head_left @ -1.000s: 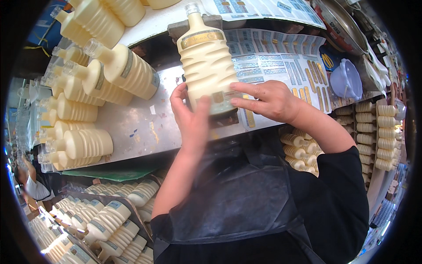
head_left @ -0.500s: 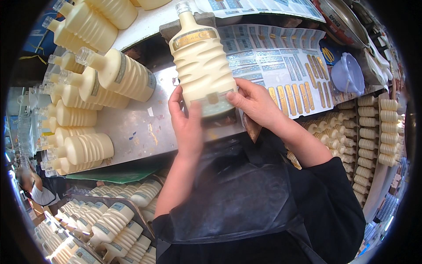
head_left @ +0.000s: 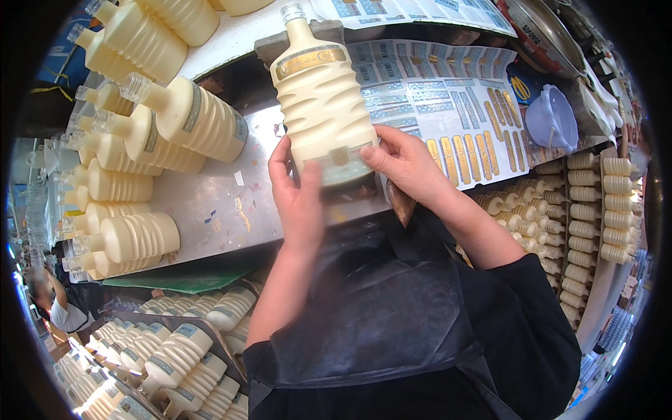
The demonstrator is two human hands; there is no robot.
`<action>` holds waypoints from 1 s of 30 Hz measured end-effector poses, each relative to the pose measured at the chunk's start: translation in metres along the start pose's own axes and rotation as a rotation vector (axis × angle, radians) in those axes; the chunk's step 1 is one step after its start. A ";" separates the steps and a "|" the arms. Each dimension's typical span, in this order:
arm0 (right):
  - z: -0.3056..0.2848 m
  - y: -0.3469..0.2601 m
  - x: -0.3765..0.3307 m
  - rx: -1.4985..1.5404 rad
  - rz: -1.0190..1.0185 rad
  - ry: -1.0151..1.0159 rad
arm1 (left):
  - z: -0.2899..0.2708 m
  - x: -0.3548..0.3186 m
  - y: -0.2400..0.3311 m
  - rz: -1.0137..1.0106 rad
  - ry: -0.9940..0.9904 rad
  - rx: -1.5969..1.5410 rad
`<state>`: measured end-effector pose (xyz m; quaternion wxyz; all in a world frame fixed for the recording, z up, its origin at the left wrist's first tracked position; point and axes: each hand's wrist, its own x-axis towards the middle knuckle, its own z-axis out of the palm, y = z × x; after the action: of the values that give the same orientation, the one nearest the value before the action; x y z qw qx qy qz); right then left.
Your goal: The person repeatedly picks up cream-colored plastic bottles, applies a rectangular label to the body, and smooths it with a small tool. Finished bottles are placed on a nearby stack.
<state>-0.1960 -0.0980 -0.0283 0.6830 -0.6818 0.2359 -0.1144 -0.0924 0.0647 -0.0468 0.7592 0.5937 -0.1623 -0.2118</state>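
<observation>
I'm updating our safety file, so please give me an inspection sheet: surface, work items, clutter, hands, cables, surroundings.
Surface: metal bench, marked with small coloured bits.
Work items: ridged cream bottle with gold shoulder label; label sheets to its right.
Clutter: white scrap; brown pointed piece below the right hand, kind unclear.
Hands: left hand and right hand hold the bottle's lower sides.
Cables: none clearly made out.
Surroundings: grouped bottles left; lilac bucket right; another person far left.
</observation>
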 end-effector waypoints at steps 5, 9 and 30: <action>-0.001 0.004 0.000 -0.047 -0.026 -0.016 | 0.001 0.001 0.001 0.004 0.010 0.017; -0.020 -0.011 0.000 -0.035 0.065 -0.139 | -0.008 0.001 -0.001 -0.027 -0.003 -0.161; -0.005 -0.003 -0.007 -0.060 -0.019 -0.085 | -0.006 -0.004 -0.002 -0.033 0.000 -0.206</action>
<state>-0.2036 -0.0992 -0.0239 0.6706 -0.7084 0.2033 -0.0848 -0.0931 0.0710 -0.0499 0.8126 0.5150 -0.1301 -0.2398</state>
